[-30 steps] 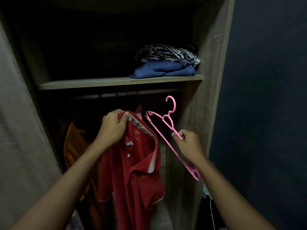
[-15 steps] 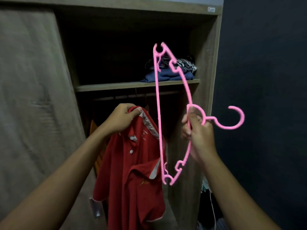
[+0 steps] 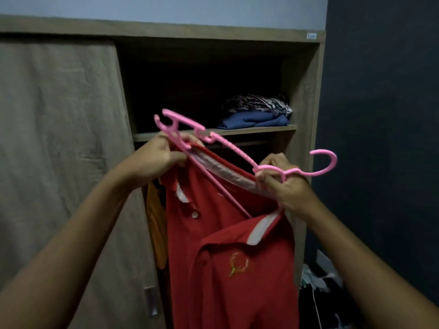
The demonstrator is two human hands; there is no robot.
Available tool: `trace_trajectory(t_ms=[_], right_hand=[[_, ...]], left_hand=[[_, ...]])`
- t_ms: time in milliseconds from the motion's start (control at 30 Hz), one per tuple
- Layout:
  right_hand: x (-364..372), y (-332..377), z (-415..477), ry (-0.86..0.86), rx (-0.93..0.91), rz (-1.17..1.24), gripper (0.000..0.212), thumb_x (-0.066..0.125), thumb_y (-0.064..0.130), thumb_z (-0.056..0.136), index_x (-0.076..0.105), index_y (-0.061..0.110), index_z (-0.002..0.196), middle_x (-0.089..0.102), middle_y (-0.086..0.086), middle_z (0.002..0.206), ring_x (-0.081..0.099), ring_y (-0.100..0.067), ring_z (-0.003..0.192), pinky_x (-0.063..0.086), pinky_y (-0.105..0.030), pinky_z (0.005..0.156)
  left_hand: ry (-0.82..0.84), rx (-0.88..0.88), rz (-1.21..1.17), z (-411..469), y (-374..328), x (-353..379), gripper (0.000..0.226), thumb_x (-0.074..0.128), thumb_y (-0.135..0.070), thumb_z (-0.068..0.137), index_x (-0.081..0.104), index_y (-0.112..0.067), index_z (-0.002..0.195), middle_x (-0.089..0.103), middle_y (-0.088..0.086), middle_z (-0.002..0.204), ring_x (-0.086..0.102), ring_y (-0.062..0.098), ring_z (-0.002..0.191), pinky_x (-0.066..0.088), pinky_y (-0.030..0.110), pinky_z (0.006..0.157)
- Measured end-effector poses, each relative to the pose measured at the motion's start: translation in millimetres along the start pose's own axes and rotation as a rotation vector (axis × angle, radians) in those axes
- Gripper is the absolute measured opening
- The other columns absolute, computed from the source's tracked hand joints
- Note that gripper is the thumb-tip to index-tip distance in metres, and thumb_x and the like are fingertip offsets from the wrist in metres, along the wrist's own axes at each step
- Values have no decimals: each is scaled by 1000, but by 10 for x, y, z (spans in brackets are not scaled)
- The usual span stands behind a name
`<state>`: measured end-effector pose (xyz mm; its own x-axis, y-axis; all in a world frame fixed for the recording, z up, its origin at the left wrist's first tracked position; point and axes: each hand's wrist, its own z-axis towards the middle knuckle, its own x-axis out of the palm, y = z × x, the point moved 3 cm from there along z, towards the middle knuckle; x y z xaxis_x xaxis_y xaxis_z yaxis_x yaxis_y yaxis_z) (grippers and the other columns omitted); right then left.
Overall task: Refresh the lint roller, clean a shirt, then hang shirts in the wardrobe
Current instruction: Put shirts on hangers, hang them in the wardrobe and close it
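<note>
A red polo shirt [image 3: 228, 269] with a white-trimmed collar hangs in front of the open wardrobe [image 3: 306, 96]. My left hand [image 3: 161, 157] grips the left side of its collar together with one end of a pink plastic hanger [image 3: 228, 147]. My right hand [image 3: 285, 186] holds the hanger at the base of its hook and pinches the collar's right side. The hanger lies tilted across the collar opening, its hook pointing right. Its lower bar runs down inside the neck of the shirt.
A shelf [image 3: 249, 131] carries folded clothes [image 3: 256, 115], blue under patterned. An orange garment [image 3: 155, 224] hangs inside below the shelf. The sliding door [image 3: 61, 150] covers the wardrobe's left half. A dark wall [image 3: 380, 138] stands at right, with loose items [image 3: 318, 283] on the floor.
The hanger swung from upright beside the shirt to lying across the collar, one end now in my left hand. My right hand took hold of the collar too. The view tilted upward.
</note>
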<state>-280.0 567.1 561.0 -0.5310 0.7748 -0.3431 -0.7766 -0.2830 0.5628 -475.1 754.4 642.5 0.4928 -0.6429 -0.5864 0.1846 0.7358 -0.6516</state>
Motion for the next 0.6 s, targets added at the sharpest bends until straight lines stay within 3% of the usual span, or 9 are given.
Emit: trace_trajectory(t_ms=[67, 133, 233, 300, 367, 433, 500, 600], right_hand=[[-131, -89, -13, 134, 53, -203, 30, 60, 60, 84, 61, 30, 82, 53, 5, 94, 56, -14, 90, 46, -31, 80], [-236, -74, -20, 251, 111, -315, 35, 61, 63, 85, 60, 29, 83, 50, 9, 95, 55, -9, 91, 44, -24, 79], [-268, -18, -8, 370, 224, -371, 38, 60, 65, 81, 61, 26, 82, 51, 11, 93, 57, -5, 83, 46, -24, 73], [-240, -14, 39, 415, 238, -473, 43, 59, 71, 79, 58, 28, 81, 50, 10, 95, 57, -8, 85, 50, -30, 76], [-225, -17, 108, 449, 230, -551, 48, 57, 77, 76, 56, 30, 80, 49, 8, 96, 57, -10, 87, 52, -35, 81], [-245, 20, 197, 470, 250, -623, 47, 59, 74, 76, 56, 28, 81, 49, 6, 97, 57, -12, 87, 53, -37, 82], [-230, 71, 274, 502, 269, -696, 45, 62, 69, 79, 58, 24, 82, 55, 3, 95, 59, -15, 84, 54, -38, 79], [-133, 121, 373, 535, 295, -705, 42, 68, 59, 81, 65, 18, 83, 66, 1, 86, 62, -14, 77, 49, -29, 66]], left_hand=[[-4, 2, 169, -99, 117, -124, 48, 54, -5, 70, 74, -11, 113, 76, 12, 108, 70, 34, 103, 56, 47, 90], [-8, -30, 369, -177, 264, -172, 42, 55, -17, 68, 75, -10, 105, 76, 8, 96, 72, 30, 90, 59, 49, 80], [-13, -135, 676, -199, 501, -240, 38, 56, -45, 67, 68, -13, 85, 65, 6, 82, 62, 25, 73, 48, 31, 62], [23, -268, 784, -170, 605, -266, 21, 67, -35, 82, 57, -17, 78, 62, 6, 80, 57, 25, 75, 37, 28, 57], [73, -338, 850, -142, 646, -299, 20, 66, -25, 92, 60, -15, 75, 61, 6, 76, 56, 23, 74, 34, 27, 55], [108, -369, 813, -116, 635, -347, 26, 63, -24, 95, 66, -18, 70, 61, -1, 67, 56, 14, 66, 34, 21, 53], [110, -358, 616, -100, 567, -350, 36, 62, -24, 97, 65, -17, 62, 53, -11, 52, 48, 2, 50, 33, 22, 51], [102, -344, 271, -95, 430, -206, 40, 59, -27, 100, 61, -3, 68, 40, -4, 50, 32, 7, 43, 26, 22, 45]])
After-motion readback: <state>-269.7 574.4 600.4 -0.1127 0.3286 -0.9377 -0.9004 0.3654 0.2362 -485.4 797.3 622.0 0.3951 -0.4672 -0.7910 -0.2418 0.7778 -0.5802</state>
